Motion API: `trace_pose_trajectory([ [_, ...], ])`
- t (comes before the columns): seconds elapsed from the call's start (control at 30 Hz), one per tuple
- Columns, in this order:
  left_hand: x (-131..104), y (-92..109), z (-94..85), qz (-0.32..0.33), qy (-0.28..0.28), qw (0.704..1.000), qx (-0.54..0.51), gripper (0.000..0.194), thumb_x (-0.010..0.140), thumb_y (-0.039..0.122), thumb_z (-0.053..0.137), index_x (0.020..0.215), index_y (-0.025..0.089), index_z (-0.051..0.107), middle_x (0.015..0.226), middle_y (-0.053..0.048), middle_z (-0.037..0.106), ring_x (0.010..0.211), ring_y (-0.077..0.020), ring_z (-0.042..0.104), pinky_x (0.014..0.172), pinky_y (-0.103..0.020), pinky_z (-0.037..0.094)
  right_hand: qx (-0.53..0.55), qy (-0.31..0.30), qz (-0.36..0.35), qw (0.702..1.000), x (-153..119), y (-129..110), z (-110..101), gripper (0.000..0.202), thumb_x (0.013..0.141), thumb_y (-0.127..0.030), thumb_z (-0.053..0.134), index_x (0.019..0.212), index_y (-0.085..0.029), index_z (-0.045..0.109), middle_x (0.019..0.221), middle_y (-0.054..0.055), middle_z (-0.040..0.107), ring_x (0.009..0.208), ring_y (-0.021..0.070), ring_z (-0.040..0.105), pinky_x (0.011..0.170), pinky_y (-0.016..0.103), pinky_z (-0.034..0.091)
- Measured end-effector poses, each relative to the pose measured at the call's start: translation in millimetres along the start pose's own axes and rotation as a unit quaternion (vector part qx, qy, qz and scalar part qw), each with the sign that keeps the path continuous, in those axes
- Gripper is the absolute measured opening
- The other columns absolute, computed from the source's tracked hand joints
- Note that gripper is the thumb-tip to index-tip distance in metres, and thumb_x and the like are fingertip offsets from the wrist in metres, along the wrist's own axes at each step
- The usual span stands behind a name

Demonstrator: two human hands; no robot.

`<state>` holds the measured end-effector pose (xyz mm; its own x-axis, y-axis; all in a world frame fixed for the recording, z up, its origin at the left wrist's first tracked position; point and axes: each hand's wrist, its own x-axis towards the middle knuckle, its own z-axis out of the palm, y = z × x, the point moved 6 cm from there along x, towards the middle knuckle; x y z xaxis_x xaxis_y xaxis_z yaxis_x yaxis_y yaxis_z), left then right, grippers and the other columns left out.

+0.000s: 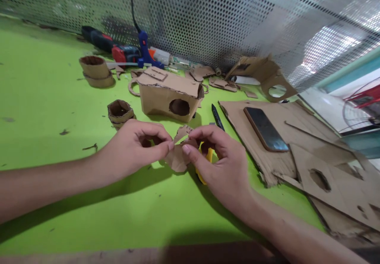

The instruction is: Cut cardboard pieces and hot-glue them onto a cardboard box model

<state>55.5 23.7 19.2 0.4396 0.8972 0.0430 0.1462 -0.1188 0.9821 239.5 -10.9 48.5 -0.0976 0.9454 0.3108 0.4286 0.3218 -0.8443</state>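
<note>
Starting at the left of my green table (38,117), I see a cardboard cup (96,76) upright, its rim facing up; I cannot see its bottom. Just behind lies a black-and-red tool (126,53). Nearer me, a smaller cardboard cup (119,113) shows brown inner walls, the depth lost in shadow. My left hand (139,139), just in front of it, pinches one side of a cardboard scrap (178,159) between thumb and fingers. Beyond stand a blue glue gun (145,50) and a cardboard box (158,99) with a round hole; its inside is too dark to tell what it holds. The scrap is raised between my hands, in front of that box. My right hand (227,163) pinches its other side, partly hiding something yellow (202,177). Farther right, a phone (265,129) rests on a cardboard sheet (246,137).
</note>
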Motion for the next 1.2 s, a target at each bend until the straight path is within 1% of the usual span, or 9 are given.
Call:
trace_pose_trajectory([
  [0.17, -0.7, -1.1, 1.0, -0.011, 0.003, 1.0, 0.006, 0.017, 0.092, 0.023, 0.074, 0.077, 0.018, 0.079, 0.069, 0.0, 0.073, 0.06, -0.0118, 0.063, 0.053, -0.019, 0.046, -0.005, -0.025, -0.006, 1.0, -1.8, -2.3, 4.7, 0.022, 0.087, -0.008, 0.082, 0.096, -0.026, 0.075, 0.092, -0.001, 0.08, 0.078, 0.0157, 0.071, 0.069, 0.029, 0.056],
  [0.3, -1.1, 0.3, 3.2, 0.003, -0.007, 1.0, 0.022, 0.02, 0.094, 0.021, 0.071, 0.076, 0.019, 0.078, 0.065, 0.001, 0.07, 0.057, -0.011, 0.056, 0.05, -0.02, 0.041, -0.002, -0.03, -0.04, 0.999, -4.2, -4.4, 5.7, 0.026, 0.086, 0.002, 0.075, 0.085, -0.024, 0.072, 0.084, -0.004, 0.078, 0.076, 0.0137, 0.071, 0.073, 0.028, 0.056],
  [0.43, -0.5, 2.5, 4.6, 0.013, -0.014, 1.0, 0.019, 0.021, 0.095, 0.023, 0.069, 0.077, 0.02, 0.079, 0.064, 0.001, 0.069, 0.056, -0.0116, 0.054, 0.05, -0.022, 0.04, -0.006, -0.021, -0.054, 0.998, -4.7, -4.4, 4.7, 0.029, 0.084, 0.004, 0.07, 0.08, -0.024, 0.072, 0.082, -0.003, 0.079, 0.077, 0.0154, 0.073, 0.076, 0.031, 0.057],
  [0.53, -0.4, 2.0, 5.0, 0.001, -0.018, 0.999, 0.027, 0.02, 0.097, 0.025, 0.07, 0.079, 0.02, 0.079, 0.069, 0.0, 0.071, 0.058, -0.0118, 0.057, 0.052, -0.021, 0.044, 0.01, -0.021, -0.034, 0.999, -3.0, -3.3, 4.7, 0.028, 0.083, 0.004, 0.069, 0.079, -0.024, 0.071, 0.081, -0.003, 0.078, 0.076, 0.0158, 0.073, 0.075, 0.031, 0.058],
  [0.63, -1.6, 0.2, 3.3, -0.014, -0.009, 1.0, 0.02, 0.02, 0.099, 0.03, 0.071, 0.085, 0.019, 0.08, 0.075, -0.002, 0.074, 0.062, -0.0128, 0.06, 0.053, -0.021, 0.048, 0.02, -0.02, -0.015, 1.0, -1.3, -3.1, 4.6, 0.024, 0.084, -0.001, 0.071, 0.08, -0.024, 0.07, 0.081, -0.001, 0.077, 0.075, 0.016, 0.071, 0.073, 0.03, 0.058],
  [0.83, -4.0, -1.5, 1.1, -0.013, 0.011, 0.999, 0.032, 0.018, 0.097, 0.031, 0.074, 0.086, 0.019, 0.079, 0.074, -0.002, 0.073, 0.058, -0.0116, 0.057, 0.049, -0.021, 0.042, 0.049, -0.025, 0.013, 0.998, -0.8, -0.5, 5.8, 0.019, 0.087, -0.008, 0.076, 0.082, -0.024, 0.068, 0.086, 0.0, 0.078, 0.078, 0.0164, 0.072, 0.075, 0.031, 0.06],
  [0.93, -4.4, 0.6, 1.8, 0.001, 0.008, 0.999, 0.047, 0.017, 0.097, 0.028, 0.073, 0.084, 0.019, 0.08, 0.075, -0.001, 0.074, 0.062, -0.0126, 0.061, 0.053, -0.021, 0.046, 0.065, -0.039, 0.023, 0.997, -1.8, 2.2, 8.5, 0.018, 0.089, -0.008, 0.076, 0.084, -0.024, 0.068, 0.09, 0.002, 0.079, 0.083, 0.0177, 0.074, 0.078, 0.032, 0.061],
  [1.07, -4.1, 4.2, 3.3, 0.019, -0.008, 0.998, 0.059, 0.018, 0.097, 0.023, 0.071, 0.082, 0.02, 0.081, 0.073, 0.0, 0.074, 0.063, -0.0118, 0.061, 0.055, -0.019, 0.046, 0.065, -0.051, -0.002, 0.997, -3.0, 0.9, 10.1, 0.023, 0.091, -0.004, 0.075, 0.083, -0.024, 0.066, 0.088, 0.0, 0.078, 0.084, 0.017, 0.075, 0.08, 0.032, 0.061],
  [1.2, -1.2, 4.1, 3.0, 0.015, -0.013, 0.998, 0.059, 0.02, 0.096, 0.022, 0.07, 0.079, 0.019, 0.08, 0.067, 0.001, 0.07, 0.058, -0.0104, 0.056, 0.051, -0.019, 0.04, 0.05, -0.043, -0.029, 0.997, -3.1, -2.5, 8.0, 0.031, 0.092, -0.005, 0.074, 0.077, -0.026, 0.056, 0.085, -0.001, 0.075, 0.084, 0.0187, 0.074, 0.078, 0.034, 0.061],
])
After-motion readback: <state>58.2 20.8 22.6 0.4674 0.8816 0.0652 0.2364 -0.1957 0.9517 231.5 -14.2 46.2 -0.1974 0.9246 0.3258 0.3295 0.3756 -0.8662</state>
